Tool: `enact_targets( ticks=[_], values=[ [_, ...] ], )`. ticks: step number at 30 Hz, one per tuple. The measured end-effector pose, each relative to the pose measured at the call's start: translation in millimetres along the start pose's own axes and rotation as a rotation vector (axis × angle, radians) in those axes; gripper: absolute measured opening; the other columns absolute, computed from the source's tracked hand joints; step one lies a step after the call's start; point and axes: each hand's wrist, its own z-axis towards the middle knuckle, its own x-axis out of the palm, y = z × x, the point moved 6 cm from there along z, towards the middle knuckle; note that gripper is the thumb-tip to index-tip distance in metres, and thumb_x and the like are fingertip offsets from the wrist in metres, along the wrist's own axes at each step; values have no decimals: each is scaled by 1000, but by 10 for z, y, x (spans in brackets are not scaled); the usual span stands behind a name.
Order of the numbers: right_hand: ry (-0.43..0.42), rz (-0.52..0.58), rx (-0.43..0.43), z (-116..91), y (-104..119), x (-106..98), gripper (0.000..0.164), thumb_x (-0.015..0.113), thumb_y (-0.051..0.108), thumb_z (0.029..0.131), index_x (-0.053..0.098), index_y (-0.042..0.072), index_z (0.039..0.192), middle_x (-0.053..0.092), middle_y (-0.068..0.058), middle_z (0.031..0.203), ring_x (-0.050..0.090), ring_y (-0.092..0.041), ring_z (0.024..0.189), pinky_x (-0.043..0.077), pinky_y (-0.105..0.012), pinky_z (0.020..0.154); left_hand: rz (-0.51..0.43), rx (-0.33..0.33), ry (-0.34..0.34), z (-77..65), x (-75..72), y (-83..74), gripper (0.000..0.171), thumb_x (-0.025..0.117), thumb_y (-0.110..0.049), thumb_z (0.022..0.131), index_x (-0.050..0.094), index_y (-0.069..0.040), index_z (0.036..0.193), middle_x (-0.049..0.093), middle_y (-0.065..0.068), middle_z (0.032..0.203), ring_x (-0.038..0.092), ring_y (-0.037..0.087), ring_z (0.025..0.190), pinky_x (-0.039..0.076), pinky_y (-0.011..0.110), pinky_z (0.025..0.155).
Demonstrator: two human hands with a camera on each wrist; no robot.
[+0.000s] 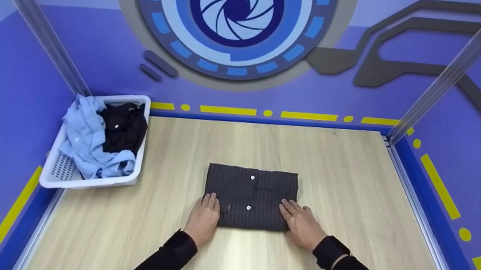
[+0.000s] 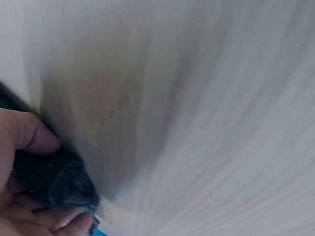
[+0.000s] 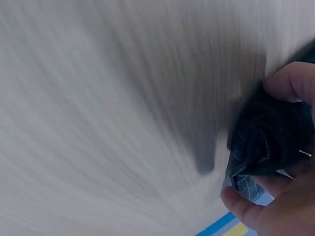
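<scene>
A dark pinstriped button-up shirt (image 1: 239, 188), folded into a flat rectangle, lies on the wooden tabletop with two white buttons showing. At its near left corner, my left hand (image 1: 204, 216) holds the edge. My right hand (image 1: 304, 226) holds the near right side. In the left wrist view, the thumb and fingers of the left hand (image 2: 29, 182) lie on either side of the folded layers (image 2: 69, 182). The right wrist view shows the right hand (image 3: 285, 196) likewise around the rolled fabric end (image 3: 266, 132), with one fingertip beside it.
A white plastic basket (image 1: 142, 142) stands at the back left, holding a crumpled light blue garment (image 1: 86, 132) and a black one (image 1: 125, 129). Blue-purple panels with metal posts (image 1: 461, 71) bound the wooden table (image 1: 336, 163) at the back and sides.
</scene>
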Motion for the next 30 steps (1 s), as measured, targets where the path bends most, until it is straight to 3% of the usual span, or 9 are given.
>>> enact_targets(
  ticks=[10,19,25,30],
  values=[
    [-23,21,-8,0,58,-6,68,69,3,74,49,-3,138,47,-22,143,46,-38,130,42,-57,95,-92,-60,-40,-75,26,77,52,72,-11,83,51,2,130,50,21,138,50,34,127,42,44,104],
    [9,75,47,10,-1,17,56,61,1,81,50,-6,135,50,-23,140,49,-36,129,46,-49,96,-29,-34,-110,-47,37,98,49,69,-14,86,55,-2,131,55,16,136,54,29,123,47,41,96],
    [-39,98,21,-13,-67,-47,48,67,2,79,58,-5,125,58,-21,130,56,-33,121,49,-46,91,-156,-24,-210,-113,41,185,46,71,-9,83,61,-7,128,59,10,134,57,25,122,49,43,91],
    [-88,71,-32,-85,-107,-67,51,77,3,70,61,0,118,61,-18,123,59,-32,114,51,-44,86,-232,32,-239,-223,35,151,59,82,-18,72,62,-6,126,59,13,130,56,28,119,48,43,91]
  ],
)
